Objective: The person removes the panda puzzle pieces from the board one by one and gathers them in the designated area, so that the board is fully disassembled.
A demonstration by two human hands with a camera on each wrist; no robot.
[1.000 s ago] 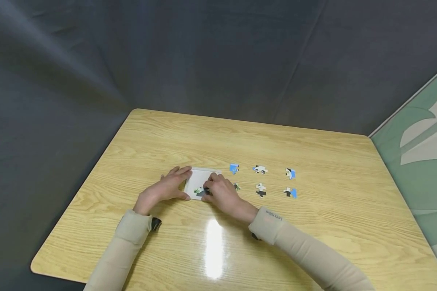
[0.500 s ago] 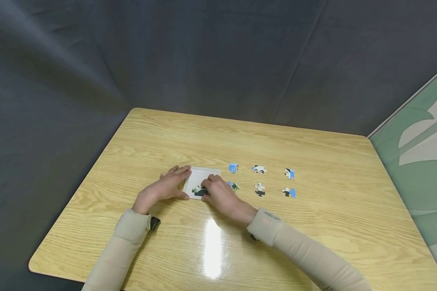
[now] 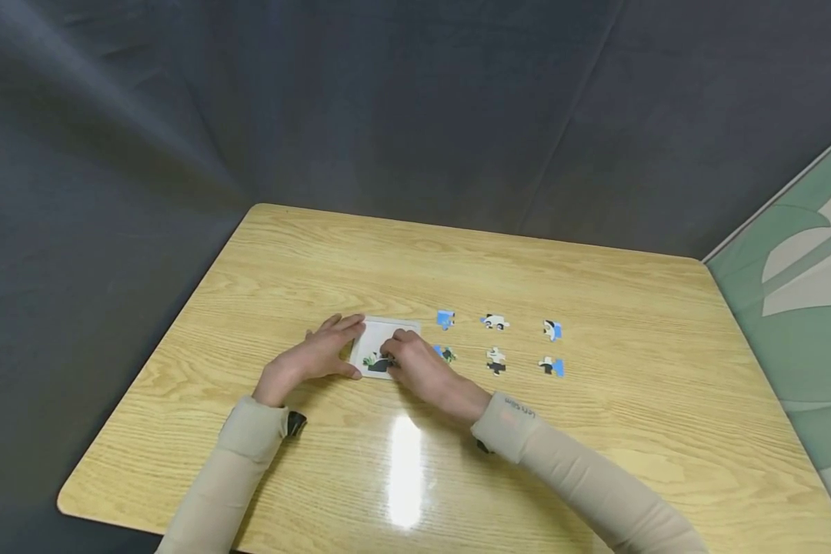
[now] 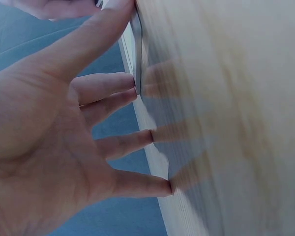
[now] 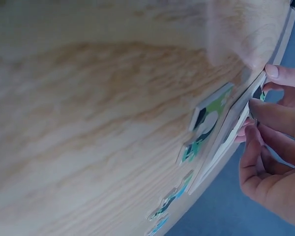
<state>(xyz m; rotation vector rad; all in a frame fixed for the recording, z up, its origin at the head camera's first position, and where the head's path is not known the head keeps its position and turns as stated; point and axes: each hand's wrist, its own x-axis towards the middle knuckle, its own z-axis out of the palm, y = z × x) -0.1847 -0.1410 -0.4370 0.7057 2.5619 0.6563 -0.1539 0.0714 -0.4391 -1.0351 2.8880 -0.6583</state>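
Observation:
My left hand (image 3: 315, 358) lies spread at the left side of a small white puzzle tray (image 3: 374, 336), its thumb at the near corner and forefinger at the far one. In the left wrist view, its straight fingers touch the wooden table beside the tray's edge (image 4: 138, 54). The right hand (image 3: 425, 368) is over the tray's right part, pinching a dark puzzle piece (image 3: 388, 358) between thumb and fingers, which largely cover it. Black, white and green printing (image 3: 374, 363) shows in the tray's near left area. The right wrist view catches the pinching fingertips (image 5: 256, 109) close to the tray.
Several loose puzzle pieces lie in two rows right of the tray, among them a blue one (image 3: 445, 319), one with panda eyes (image 3: 495, 322) and a black, white and blue one (image 3: 551, 366). Dark curtains (image 3: 415, 115) hang behind the wooden table (image 3: 630, 338).
My right fingertips have shifted slightly left and away from the tray's near edge, and more of the green and black printing shows. The left hand stays in place at the tray's side.

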